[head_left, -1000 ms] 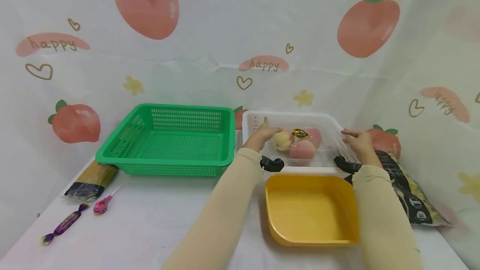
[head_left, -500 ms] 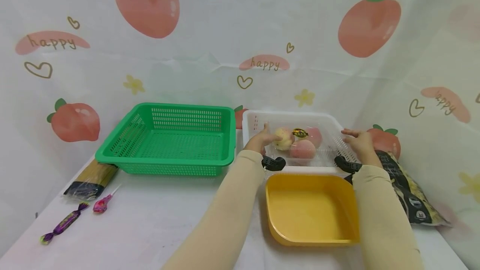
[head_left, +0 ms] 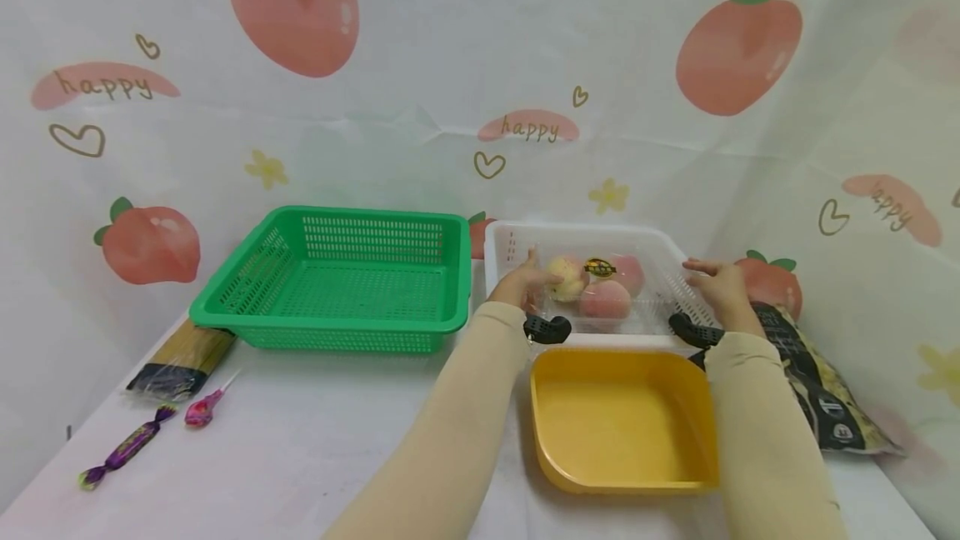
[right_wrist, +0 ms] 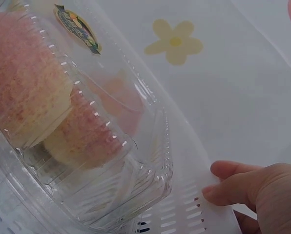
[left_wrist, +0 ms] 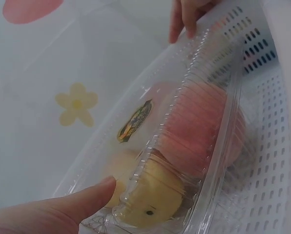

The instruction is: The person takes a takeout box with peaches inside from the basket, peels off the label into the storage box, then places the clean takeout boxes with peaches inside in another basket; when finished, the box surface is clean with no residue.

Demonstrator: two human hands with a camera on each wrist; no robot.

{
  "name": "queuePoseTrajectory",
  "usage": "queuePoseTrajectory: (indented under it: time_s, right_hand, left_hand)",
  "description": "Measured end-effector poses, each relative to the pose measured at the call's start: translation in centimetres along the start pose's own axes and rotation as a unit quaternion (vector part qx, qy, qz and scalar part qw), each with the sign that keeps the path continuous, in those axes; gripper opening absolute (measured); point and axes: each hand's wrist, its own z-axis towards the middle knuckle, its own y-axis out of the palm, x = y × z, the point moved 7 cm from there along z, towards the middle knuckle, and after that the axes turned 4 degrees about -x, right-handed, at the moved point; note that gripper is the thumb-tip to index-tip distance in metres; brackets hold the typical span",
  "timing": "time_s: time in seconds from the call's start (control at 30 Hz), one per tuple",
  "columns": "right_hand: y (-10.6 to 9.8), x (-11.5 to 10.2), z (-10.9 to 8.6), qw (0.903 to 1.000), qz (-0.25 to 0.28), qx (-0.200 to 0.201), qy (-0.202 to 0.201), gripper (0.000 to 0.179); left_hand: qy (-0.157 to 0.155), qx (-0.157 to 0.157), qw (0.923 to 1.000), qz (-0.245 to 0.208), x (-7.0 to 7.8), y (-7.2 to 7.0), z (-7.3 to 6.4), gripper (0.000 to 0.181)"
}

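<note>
1. You have two mesh baskets before you, one green basket [head_left: 330, 327] and one white basket [head_left: 585, 228], both by the back edge of the counter [head_left: 300, 448], the white one on the right.
2. One yellow bin [head_left: 615, 423] sits in front of the white basket, towards the counter's right edge.
3. Count one brown-and-dark packet [head_left: 180, 357] along the left edge, one pink lollipop [head_left: 199, 412] beside it, one purple twist-wrapped sweet [head_left: 129, 448] nearer the front left corner, and one dark bag [head_left: 832, 398] at the right edge.
4. Your one clear plastic box [head_left: 592, 277] is within the white basket's walls, with three peaches [head_left: 605, 300] inside it.
5. The box is see-through and shiny, ribbed along its edges, with one dark oval label on the lid. One peach is pale yellow with a dark spot; the other two are mostly pink.
6. Your left hand [head_left: 519, 284] grasps the box's left end, thumb pressed on the lid; its other fingers are mostly hidden.
7. Your right hand [head_left: 720, 288] pinches the white basket's right rim.
</note>
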Motion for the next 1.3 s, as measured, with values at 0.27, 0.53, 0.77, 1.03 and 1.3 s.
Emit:
queuePoseTrajectory:
  time_s: [0.27, 0.53, 0.77, 1.03, 1.3]
  right_hand:
    - [0.1, -0.2, -0.2, 1.0000, 0.001, -0.002, 0.001, 0.041]
    - [0.0, -0.2, -0.2, 0.9999, -0.007, -0.008, -0.001, 0.041]
    - [0.0, -0.2, -0.4, 1.0000, -0.004, -0.003, 0.001, 0.041]
    - [0.0, -0.4, -0.5, 0.9999, -0.010, -0.007, 0.001, 0.042]
    - [0.0, -0.6, -0.7, 0.9999, -0.013, -0.007, 0.004, 0.042]
  left_hand:
    - [-0.013, -0.002, 0.9997, -0.020, 2.0, 0.4, -5.7, 0.086]
    - [0.014, 0.005, 0.9999, -0.004, -0.7, -0.1, 2.4, 0.103]
    - [0.018, 0.041, 0.9984, -0.034, 0.8, 0.4, -1.3, 0.081]
    - [0.031, 0.078, 0.9939, -0.072, 1.3, 0.2, -2.2, 0.076]
    - [0.051, 0.099, 0.9795, -0.168, -2.6, -1.3, 9.4, 0.088]
